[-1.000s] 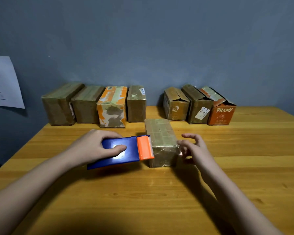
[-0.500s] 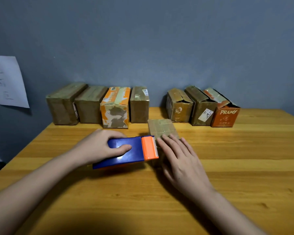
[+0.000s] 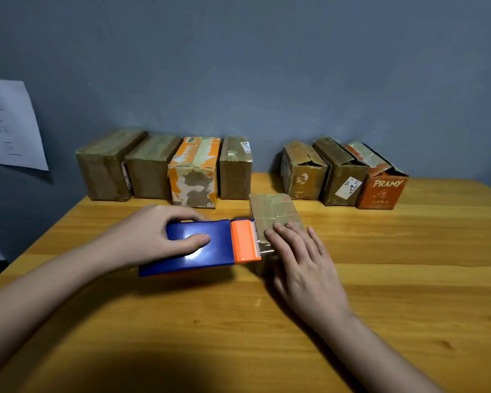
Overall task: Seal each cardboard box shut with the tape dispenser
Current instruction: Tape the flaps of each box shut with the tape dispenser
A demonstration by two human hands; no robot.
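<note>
A small brown cardboard box (image 3: pixel 272 211) wrapped in shiny tape lies in the middle of the wooden table (image 3: pixel 408 265). My left hand (image 3: pixel 150 236) grips the blue tape dispenser (image 3: pixel 199 245), thumb on its top face. The dispenser's orange toothed end (image 3: pixel 244 241) butts against the box's left side. My right hand (image 3: pixel 298 256) lies flat on the near half of the box with straight fingers, pressing down and hiding that part of it.
Along the grey wall stand two rows of boxes: several taped ones at the left (image 3: pixel 165 168), and three at the right (image 3: pixel 343 174) with loose top flaps, the last an orange PRAMY box (image 3: pixel 381 191). A paper sheet (image 3: pixel 9 123) hangs on the wall at left.
My right hand moved from the box's right side onto its top and now presses flat there. The dispenser stayed against the box's left side in my left hand.
</note>
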